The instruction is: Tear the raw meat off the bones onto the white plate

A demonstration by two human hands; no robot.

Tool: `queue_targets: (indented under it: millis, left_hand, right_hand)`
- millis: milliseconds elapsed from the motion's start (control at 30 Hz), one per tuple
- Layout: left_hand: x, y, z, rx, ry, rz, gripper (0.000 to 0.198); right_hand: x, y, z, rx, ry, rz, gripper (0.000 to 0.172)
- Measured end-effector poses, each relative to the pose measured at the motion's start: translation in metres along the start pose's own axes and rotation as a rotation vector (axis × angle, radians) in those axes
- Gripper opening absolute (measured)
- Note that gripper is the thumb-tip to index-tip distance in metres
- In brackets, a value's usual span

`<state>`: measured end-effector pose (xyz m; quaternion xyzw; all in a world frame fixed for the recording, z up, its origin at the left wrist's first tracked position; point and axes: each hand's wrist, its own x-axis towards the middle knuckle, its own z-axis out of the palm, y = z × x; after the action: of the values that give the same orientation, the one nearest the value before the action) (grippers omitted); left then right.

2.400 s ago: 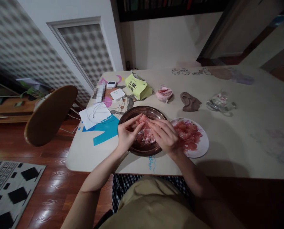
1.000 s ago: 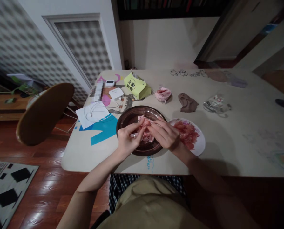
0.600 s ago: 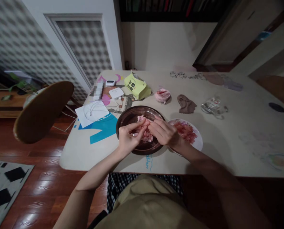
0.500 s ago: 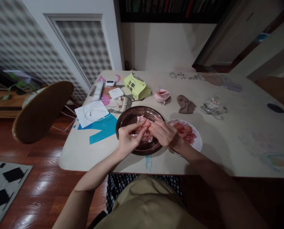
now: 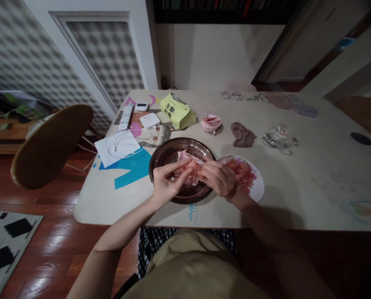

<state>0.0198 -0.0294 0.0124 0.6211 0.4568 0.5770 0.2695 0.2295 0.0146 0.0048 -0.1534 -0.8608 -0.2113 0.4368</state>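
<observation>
Over a dark brown round metal bowl (image 5: 160,149), my left hand (image 5: 168,179) pinches a piece of pink pomelo flesh (image 5: 192,165) between thumb and fingers. My right hand (image 5: 217,176) is closed at the right side of the same piece, its fingertips partly hidden. Pale pink scraps of pomelo membrane (image 5: 184,155) lie in the bowl beneath the hands. Right of the bowl, partly behind my right wrist, a white plate (image 5: 258,191) holds loose red pomelo pulp (image 5: 243,173). Farther back sits a pink-skinned remaining chunk of pomelo (image 5: 211,123).
Behind the bowl stand a yellow-green bag (image 5: 177,111) and a crumpled brown cloth (image 5: 243,135). Clear plastic packaging (image 5: 279,138) lies at right. At left are a remote (image 5: 125,117), a white box (image 5: 150,121), a cable and white paper (image 5: 115,149). A wooden chair (image 5: 53,145) stands beyond the table's left edge.
My right hand has shifted slightly right and its fingers have curled more, away from the left fingertips. More of the pink flesh shows between the hands. The view has moved a little.
</observation>
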Motion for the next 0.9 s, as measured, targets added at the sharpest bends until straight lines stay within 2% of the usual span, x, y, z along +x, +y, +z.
queue_targets:
  millis: [100, 200, 267, 400, 667, 767, 900]
  left_hand:
    - [0.000, -0.001, 0.000, -0.015, -0.005, -0.012, 0.032]
    - [0.000, -0.002, -0.001, -0.016, -0.011, -0.003, 0.031]
    - [0.001, -0.002, -0.002, -0.017, -0.020, -0.001, 0.031]
    - [0.001, -0.001, -0.004, -0.030, -0.015, 0.009, 0.029]
    - [0.004, -0.008, -0.005, -0.088, -0.030, -0.004, 0.034]
    - [0.005, -0.011, -0.005, -0.081, -0.047, 0.006, 0.026]
    - [0.005, -0.012, -0.006, -0.055, -0.032, 0.015, 0.019]
  right_hand:
    - [0.000, -0.003, -0.001, 0.026, -0.005, 0.081, 0.017]
    - [0.000, -0.005, -0.002, -0.021, -0.059, 0.169, 0.008]
    - [0.002, -0.005, -0.002, -0.050, -0.027, 0.172, 0.005]
    - [0.009, -0.002, -0.002, -0.068, 0.102, 0.209, 0.017]
    - [0.016, -0.002, 0.001, -0.087, 0.120, 0.246, 0.022]
    - [0.014, -0.002, 0.003, -0.089, 0.144, 0.310, 0.021]
    - [0.014, -0.002, 0.000, -0.071, 0.108, 0.343, 0.021]
